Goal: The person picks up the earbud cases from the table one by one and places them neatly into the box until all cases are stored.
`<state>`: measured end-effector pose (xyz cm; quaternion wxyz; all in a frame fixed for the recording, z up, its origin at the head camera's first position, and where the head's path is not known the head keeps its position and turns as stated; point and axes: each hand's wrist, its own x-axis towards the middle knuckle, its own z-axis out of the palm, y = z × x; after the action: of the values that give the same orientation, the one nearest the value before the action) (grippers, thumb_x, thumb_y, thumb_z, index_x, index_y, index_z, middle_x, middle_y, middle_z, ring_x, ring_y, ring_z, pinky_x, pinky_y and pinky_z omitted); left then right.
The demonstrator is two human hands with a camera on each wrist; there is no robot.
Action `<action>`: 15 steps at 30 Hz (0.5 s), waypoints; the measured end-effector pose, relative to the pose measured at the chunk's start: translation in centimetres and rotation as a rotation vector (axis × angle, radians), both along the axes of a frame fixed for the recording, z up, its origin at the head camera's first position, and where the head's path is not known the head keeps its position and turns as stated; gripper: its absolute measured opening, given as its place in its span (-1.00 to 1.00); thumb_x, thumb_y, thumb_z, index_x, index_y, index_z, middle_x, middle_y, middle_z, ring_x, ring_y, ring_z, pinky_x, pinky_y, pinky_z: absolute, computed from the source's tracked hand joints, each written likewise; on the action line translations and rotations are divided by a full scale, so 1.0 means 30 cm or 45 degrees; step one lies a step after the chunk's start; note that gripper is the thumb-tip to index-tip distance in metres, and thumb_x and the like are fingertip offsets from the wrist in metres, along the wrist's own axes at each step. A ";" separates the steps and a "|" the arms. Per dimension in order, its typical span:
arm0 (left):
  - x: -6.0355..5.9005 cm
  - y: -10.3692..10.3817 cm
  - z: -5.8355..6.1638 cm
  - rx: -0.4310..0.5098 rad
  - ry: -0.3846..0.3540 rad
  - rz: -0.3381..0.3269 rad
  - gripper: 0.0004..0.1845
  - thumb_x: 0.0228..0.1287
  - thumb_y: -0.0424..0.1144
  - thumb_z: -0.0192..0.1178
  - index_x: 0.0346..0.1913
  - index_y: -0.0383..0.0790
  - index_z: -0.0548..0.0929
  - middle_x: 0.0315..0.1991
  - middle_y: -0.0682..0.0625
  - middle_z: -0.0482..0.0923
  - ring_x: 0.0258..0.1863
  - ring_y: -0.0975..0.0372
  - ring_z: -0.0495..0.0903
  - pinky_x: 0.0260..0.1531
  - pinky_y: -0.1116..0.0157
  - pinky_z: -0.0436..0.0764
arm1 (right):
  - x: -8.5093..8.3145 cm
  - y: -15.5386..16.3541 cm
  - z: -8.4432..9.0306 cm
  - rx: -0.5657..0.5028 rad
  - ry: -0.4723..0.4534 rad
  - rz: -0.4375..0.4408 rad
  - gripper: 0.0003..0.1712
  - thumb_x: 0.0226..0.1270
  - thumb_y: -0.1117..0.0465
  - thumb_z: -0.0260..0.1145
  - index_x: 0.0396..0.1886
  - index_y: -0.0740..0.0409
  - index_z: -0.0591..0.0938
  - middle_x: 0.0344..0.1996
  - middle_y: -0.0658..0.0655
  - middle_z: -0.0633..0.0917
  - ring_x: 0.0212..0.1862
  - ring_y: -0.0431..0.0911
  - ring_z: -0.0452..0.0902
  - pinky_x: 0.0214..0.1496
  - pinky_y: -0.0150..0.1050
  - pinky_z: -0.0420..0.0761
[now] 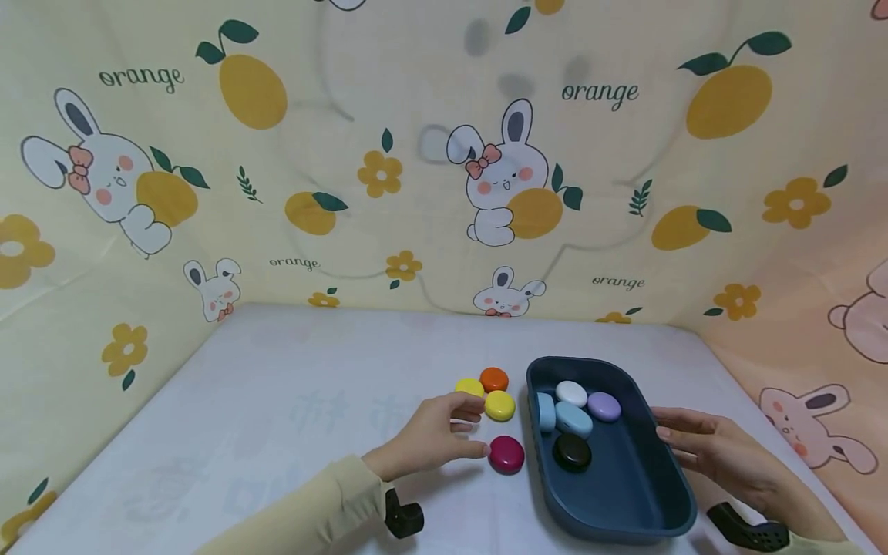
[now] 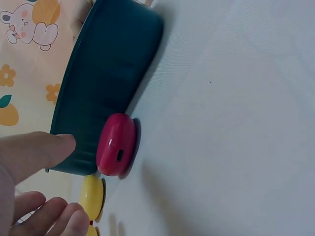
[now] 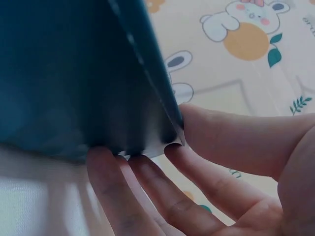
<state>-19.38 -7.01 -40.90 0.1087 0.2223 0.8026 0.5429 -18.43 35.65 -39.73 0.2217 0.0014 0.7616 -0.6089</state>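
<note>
My left hand (image 1: 426,438) reaches in from the left, thumb and fingers spread apart, holding nothing. Its thumb tip is close beside a glossy crimson rounded disc (image 1: 506,455), which has a dark slot (image 2: 120,155) in its side. Just beyond the fingertips lie two yellow discs (image 1: 499,406) and an orange disc (image 1: 494,378). On the right, my right hand (image 1: 735,459) touches the outer wall of a dark blue tray (image 1: 624,493). In the right wrist view the thumb (image 3: 211,132) meets the rim, with extended fingers against the wall below.
Inside the tray sit a white disc (image 1: 572,394), a purple disc (image 1: 604,407), two light blue discs (image 1: 573,420) and a black disc (image 1: 572,452). A white cloth (image 1: 277,432) covers the table, with patterned sheets (image 1: 388,92) behind and at the sides.
</note>
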 end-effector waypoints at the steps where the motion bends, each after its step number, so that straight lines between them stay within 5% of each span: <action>1: 0.001 -0.001 0.000 0.002 -0.001 0.004 -0.36 0.09 -0.27 0.49 0.24 -0.32 0.51 0.13 -0.10 0.55 0.06 0.09 0.57 0.04 0.23 0.59 | 0.002 -0.001 0.001 0.012 0.014 -0.008 -0.35 0.51 0.11 0.18 0.46 0.31 0.27 0.23 0.12 0.55 0.13 -0.03 0.53 0.19 0.22 0.44; 15: 0.012 0.005 -0.018 0.024 -0.045 0.005 -0.37 0.05 -0.27 0.52 0.21 -0.29 0.53 0.04 -0.07 0.58 0.00 0.12 0.59 -0.01 0.25 0.61 | -0.002 -0.002 0.004 -0.002 0.004 -0.026 -0.37 0.49 0.14 0.21 0.41 0.35 0.31 0.16 0.09 0.59 0.10 -0.07 0.54 0.22 0.21 0.43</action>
<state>-19.00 -6.87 -41.43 0.1197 0.2119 0.7957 0.5546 -18.50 35.58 -39.61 0.2143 0.0081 0.7616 -0.6116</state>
